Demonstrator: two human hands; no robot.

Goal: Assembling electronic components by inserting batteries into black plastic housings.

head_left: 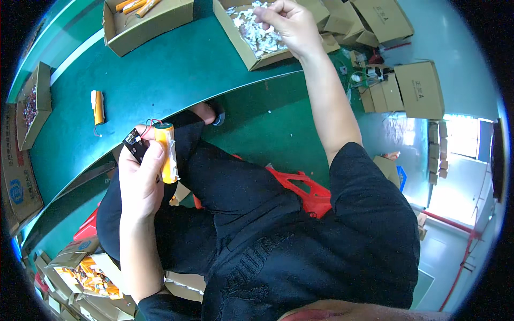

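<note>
My left hand is closed around an orange cylindrical battery with a whitish strip down its side. Thin red wires run from its top to a small black circuit board, which the same hand also holds. Over an open cardboard box of crumpled white scraps, my right hand has its thumb and fingertips pinched together. Whatever may be between those fingertips is too small to make out. Another orange battery with a wire lies on the green table, beyond my left hand.
On the green table stand a cardboard box with orange batteries and, at the far left, a box of small dark parts. A box of batteries sits low at the left. Stacked cartons and a red plastic stool are to the right.
</note>
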